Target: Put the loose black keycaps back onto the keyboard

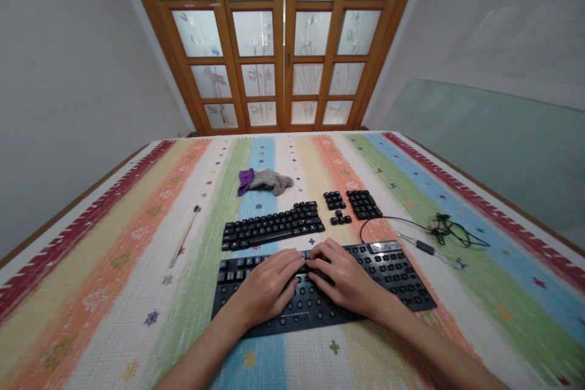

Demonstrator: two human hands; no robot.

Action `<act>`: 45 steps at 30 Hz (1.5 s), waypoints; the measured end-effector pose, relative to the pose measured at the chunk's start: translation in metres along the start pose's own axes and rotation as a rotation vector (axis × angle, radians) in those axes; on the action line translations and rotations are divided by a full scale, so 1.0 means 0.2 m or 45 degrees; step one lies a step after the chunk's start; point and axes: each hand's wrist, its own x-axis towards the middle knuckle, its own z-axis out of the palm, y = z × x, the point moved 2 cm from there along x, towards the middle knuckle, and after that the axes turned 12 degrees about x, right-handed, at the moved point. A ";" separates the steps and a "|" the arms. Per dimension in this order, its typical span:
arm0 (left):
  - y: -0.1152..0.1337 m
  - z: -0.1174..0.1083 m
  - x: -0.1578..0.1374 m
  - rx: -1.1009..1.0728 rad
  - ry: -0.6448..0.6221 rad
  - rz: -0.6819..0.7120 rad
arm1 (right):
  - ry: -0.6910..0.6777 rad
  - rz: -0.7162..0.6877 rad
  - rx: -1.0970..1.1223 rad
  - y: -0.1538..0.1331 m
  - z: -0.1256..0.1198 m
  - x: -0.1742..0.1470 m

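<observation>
A black keyboard (306,303) lies on the striped cloth before me, most of its keycaps off and the bare key posts showing. Over its middle top edge my left hand (269,283) reaches in, fingers bent and close together, thumb lower. From the other side my right hand (340,274) meets it with curled fingers. The fingertips of both hands nearly touch at the top key row; whatever is between them is hidden. Keycaps (237,269) still sit at the top left of the keyboard. Behind it, loose black keycaps (274,226) are laid out in keyboard order.
More keycaps stand in groups, an arrow cluster (340,218) and a number block (363,204). A thin brush (185,236) lies left. A grey and purple cloth (269,181) rests farther back. The cable (445,230) coils at right, near a slim dark-handled tool (425,247).
</observation>
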 end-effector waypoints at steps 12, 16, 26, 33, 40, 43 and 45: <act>0.00 0.00 0.00 0.012 -0.010 0.005 | 0.045 0.008 -0.042 0.03 0.01 -0.01; 0.00 -0.01 0.00 0.018 0.012 0.012 | 0.066 -0.009 -0.053 0.03 0.01 -0.01; -0.01 0.01 -0.02 0.064 0.055 0.026 | 0.085 -0.035 -0.069 0.01 0.02 0.00; -0.01 0.00 -0.02 0.084 0.047 0.001 | 0.076 -0.047 -0.100 0.02 0.03 -0.01; -0.01 0.00 -0.02 0.122 0.056 0.011 | 0.147 -0.025 -0.200 0.01 0.05 -0.01; -0.01 0.01 -0.02 0.154 0.002 0.069 | 0.149 0.011 -0.151 0.01 0.05 -0.01; 0.00 0.01 -0.02 0.177 -0.050 0.112 | 0.160 0.046 -0.082 0.01 0.05 -0.01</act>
